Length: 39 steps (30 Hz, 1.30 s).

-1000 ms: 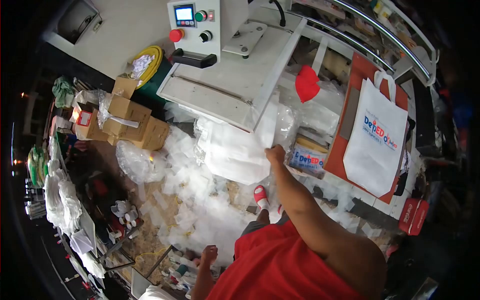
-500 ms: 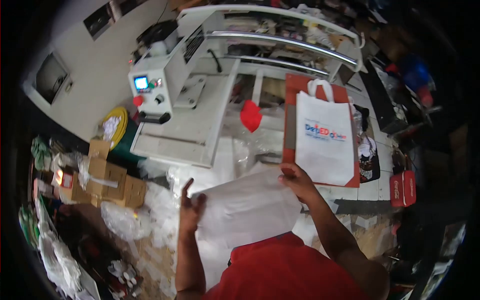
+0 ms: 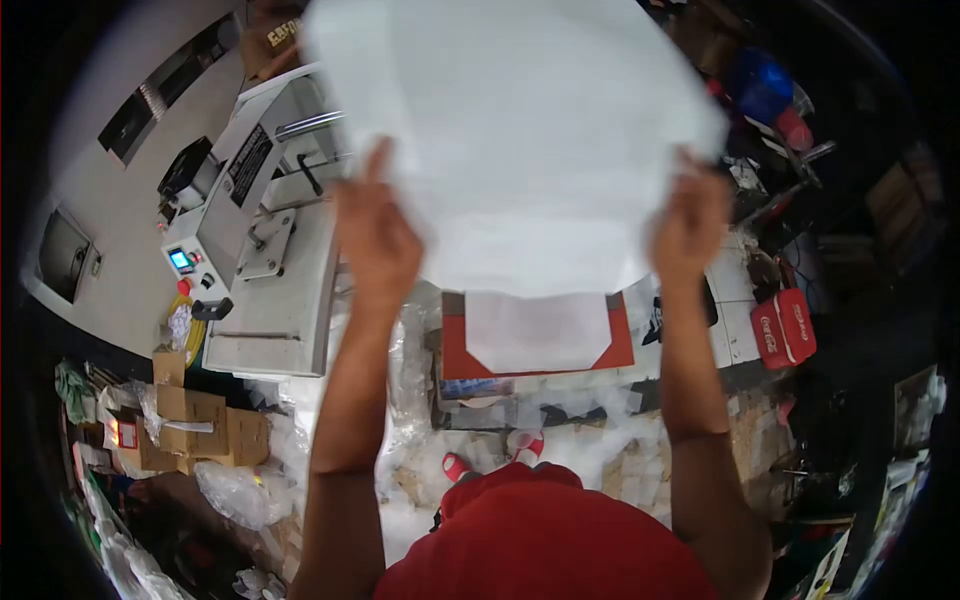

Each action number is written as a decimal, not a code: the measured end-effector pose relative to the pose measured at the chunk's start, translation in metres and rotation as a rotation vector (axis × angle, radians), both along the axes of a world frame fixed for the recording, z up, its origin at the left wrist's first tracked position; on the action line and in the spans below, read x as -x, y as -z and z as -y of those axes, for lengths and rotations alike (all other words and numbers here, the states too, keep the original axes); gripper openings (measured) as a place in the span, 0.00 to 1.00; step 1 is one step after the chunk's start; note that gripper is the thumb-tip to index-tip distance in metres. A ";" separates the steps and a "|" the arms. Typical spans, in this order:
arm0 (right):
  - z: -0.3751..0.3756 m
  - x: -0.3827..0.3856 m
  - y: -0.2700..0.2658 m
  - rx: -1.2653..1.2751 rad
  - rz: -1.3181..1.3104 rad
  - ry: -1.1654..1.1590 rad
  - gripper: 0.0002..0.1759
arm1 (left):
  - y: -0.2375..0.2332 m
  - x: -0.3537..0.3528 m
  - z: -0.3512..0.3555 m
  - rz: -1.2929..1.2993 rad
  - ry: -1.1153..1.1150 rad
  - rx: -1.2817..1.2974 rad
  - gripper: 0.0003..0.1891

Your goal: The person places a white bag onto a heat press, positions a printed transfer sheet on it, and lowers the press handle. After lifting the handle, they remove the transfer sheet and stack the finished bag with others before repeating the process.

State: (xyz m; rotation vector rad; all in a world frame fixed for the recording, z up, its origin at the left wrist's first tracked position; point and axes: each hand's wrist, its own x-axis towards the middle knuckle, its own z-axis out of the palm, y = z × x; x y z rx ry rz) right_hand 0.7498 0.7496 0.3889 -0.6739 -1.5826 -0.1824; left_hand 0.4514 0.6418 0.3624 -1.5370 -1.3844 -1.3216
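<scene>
A large white sheet (image 3: 540, 150), slightly blurred, is raised in front of me and fills the upper middle of the view. My left hand (image 3: 378, 235) grips its left side, and my right hand (image 3: 690, 220) has hold of its right side. Below the sheet's lower edge shows the bottom of a white bag (image 3: 540, 335), lying flat on a red-brown board (image 3: 618, 345). The bag's print and handles are hidden behind the sheet.
To the left stands a white press machine (image 3: 270, 310) with a lit display. Cardboard boxes (image 3: 195, 415) and clear plastic (image 3: 240, 495) lie at lower left. A red cooler bag (image 3: 783, 328) sits on the right, and paper scraps litter the floor.
Both hands have lifted the white sheet from waist height up and forward, over the bag. My view has turned right, so the board now sits centrally and the machine farther left.
</scene>
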 end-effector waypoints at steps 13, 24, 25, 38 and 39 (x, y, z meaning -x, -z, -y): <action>-0.027 -0.052 0.301 0.636 0.366 -0.010 0.13 | 0.279 -0.060 -0.016 0.444 -0.090 0.823 0.24; -0.032 -0.072 0.313 0.932 -0.058 -0.008 0.12 | 0.270 -0.054 -0.004 0.441 -0.042 0.643 0.23; -0.030 -0.087 0.319 0.770 -0.149 0.130 0.13 | 0.262 -0.053 0.011 0.554 -0.067 0.618 0.22; 0.103 0.048 0.553 0.711 0.947 0.188 0.18 | 0.474 -0.063 0.510 1.149 -0.266 1.805 0.16; 0.091 0.060 0.563 0.723 0.983 0.220 0.17 | 0.466 -0.072 0.541 1.363 -0.306 1.863 0.17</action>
